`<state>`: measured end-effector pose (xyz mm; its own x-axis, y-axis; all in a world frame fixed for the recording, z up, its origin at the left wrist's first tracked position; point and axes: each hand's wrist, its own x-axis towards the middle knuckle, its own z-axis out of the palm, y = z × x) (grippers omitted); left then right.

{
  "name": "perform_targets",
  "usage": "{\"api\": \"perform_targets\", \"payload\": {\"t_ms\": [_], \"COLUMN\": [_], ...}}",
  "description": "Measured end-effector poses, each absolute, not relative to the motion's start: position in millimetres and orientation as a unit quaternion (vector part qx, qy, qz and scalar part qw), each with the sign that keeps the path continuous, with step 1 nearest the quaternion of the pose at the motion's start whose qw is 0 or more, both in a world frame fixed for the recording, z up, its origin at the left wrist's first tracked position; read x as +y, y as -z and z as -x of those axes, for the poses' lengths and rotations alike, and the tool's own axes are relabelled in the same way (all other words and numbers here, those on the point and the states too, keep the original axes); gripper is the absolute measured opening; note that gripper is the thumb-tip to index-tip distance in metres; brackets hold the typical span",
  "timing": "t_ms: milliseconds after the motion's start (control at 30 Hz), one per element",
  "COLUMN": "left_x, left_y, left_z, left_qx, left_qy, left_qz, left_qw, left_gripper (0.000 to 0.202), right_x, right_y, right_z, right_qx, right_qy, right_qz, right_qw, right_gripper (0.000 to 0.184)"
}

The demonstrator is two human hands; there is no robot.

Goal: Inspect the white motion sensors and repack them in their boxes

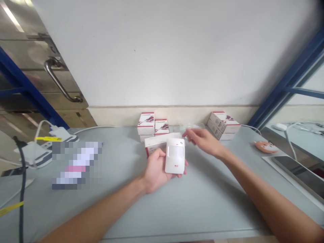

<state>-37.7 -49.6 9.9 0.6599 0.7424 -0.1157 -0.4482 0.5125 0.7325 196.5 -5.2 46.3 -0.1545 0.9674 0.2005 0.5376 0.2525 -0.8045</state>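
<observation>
Left hand (157, 170): curled palm-up around a white motion sensor (175, 156), gripping it from beneath with the fingers wrapped behind, which seems to leave the front face unblocked and turned up toward the person.

Right hand (204, 142): open and empty, fingers spread and reaching across to the top of the sensor; it looks just apart from the sensor, though the gap is hard to judge from this view.

Motion sensor: upright in the left hand above the worktop, its domed lens and small red mark facing the camera, with a thin wire rising from its top edge.

Open box (158, 143): white with red trim, directly behind the sensor and tilted; whether it rests on the worktop or is held cannot be told.

Worktop (149, 216): pale grey-blue, running under both forearms.

Left side: a blurred packet (77, 165), a black cable (22, 189) and white chargers (34, 153) with yellow tape (48, 138), apparently kept off to the side of the hands.

Right side: an orange fox-shaped mouse (265, 146) and a tablet (301, 175), lying flat toward the edge.

Boxes: two white-and-red groups (146, 123) and (224, 125), stacked against the wall, seemingly set back within reach.

Far: a white wall (162, 50), a steel door handle (60, 79) and a blue frame (286, 81).
</observation>
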Motion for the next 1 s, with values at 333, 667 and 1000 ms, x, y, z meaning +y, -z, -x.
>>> {"api": "perform_targets", "payload": {"t_ms": [333,667,1000], "left_x": [-47.7,-43.7,-41.2], "left_y": [-15.8,-17.2,-21.3], "left_z": [36.8,40.9,43.7], "left_qx": [0.249,0.251,0.254], "left_qy": [-0.329,-0.207,-0.157], "left_qz": [-0.401,-0.474,-0.507], "left_qw": [0.818,0.818,0.809], "left_gripper": [0.050,0.047,0.045], "right_x": [-16.3,16.2,26.3], "right_y": [-50.5,-71.4,-76.1], "right_z": [-181.9,-255.4,-299.5], "right_qx": [-0.590,-0.438,-0.377], "right_qy": [-0.469,-0.375,-0.382], "right_qz": [0.500,0.425,0.390], "right_qw": [0.427,0.698,0.748], "right_gripper": [0.045,0.039,0.046]}}
